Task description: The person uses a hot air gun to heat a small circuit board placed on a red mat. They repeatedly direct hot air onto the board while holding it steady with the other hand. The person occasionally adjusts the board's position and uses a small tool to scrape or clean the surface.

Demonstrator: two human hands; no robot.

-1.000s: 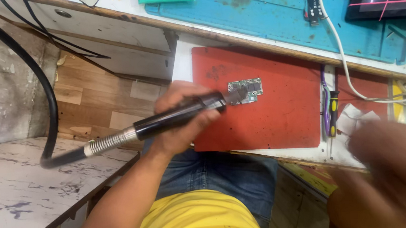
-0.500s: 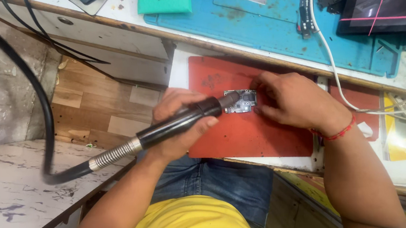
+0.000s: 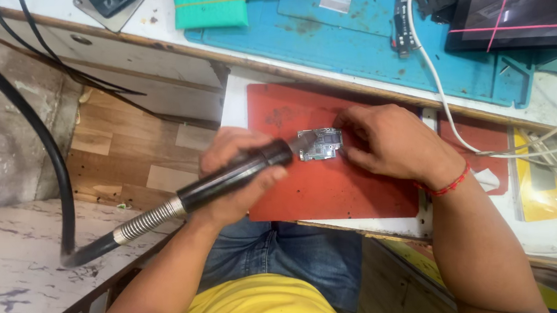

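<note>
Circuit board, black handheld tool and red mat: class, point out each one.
circuit board [image 3: 320, 144], head view, middle of its face.
black handheld tool [image 3: 234, 176], head view, mid-barrel.
red mat [image 3: 334, 188], head view, bare patch below the board.

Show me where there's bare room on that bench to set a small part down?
Bare patches: the red mat below the circuit board, and the blue mat between the green pad and white cable. Crowded: around the board, where the left hand and right hand meet.
</note>
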